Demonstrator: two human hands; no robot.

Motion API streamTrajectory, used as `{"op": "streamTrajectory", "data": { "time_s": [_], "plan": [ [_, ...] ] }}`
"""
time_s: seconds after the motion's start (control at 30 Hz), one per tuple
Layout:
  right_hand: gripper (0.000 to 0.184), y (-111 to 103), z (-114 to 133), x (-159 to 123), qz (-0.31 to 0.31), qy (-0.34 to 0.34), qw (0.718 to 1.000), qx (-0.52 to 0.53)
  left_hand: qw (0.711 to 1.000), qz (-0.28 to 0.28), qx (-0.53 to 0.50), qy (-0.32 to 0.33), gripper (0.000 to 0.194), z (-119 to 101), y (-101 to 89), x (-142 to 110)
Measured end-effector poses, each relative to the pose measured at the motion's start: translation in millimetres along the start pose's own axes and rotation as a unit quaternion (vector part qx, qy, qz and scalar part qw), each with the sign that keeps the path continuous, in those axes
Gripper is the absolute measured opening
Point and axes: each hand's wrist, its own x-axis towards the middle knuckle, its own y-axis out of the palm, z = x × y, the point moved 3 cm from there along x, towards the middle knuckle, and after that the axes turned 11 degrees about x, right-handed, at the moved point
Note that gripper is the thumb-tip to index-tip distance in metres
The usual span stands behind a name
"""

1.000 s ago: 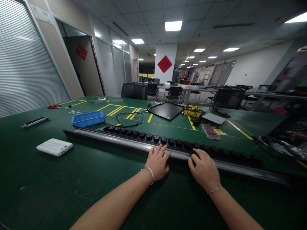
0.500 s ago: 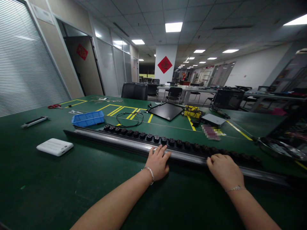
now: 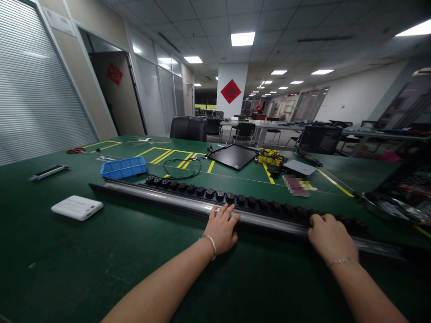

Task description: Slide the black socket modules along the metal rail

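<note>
A long black bar (image 3: 161, 195) lies slantwise across the table in front of me, with a shiny grey strip along its near side. Behind the strip runs a row of round black knob-like parts (image 3: 209, 193). My left hand (image 3: 222, 229) rests on the middle of the bar, fingers spread over the shiny strip. Farther right, my right hand (image 3: 332, 237) sits on the bar with its fingers curled in. Whatever may be inside those fingers is hidden. The bar's right end fades into shadow.
On the green table (image 3: 67, 269) a white power bank (image 3: 77, 207) lies at the left, near a blue bin (image 3: 123, 167). Beyond the bar are a coiled black cable (image 3: 183, 169), a flat black panel (image 3: 233, 156) and a silver box (image 3: 299, 168). A metal bowl (image 3: 380, 204) stands at right.
My right hand has slid to the right along the bar, fingers still curled. The left hand and the bar have stayed in place.
</note>
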Motion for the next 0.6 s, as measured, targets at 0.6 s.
{"op": "streamTrajectory", "data": {
  "time_s": [0.6],
  "plan": [
    [0.044,24.5,-145.5,3.8,-0.030,0.284,0.952,0.109,1.000,0.002,-0.006,-0.003,0.051,0.0,-1.6,-0.3]
  ]
}}
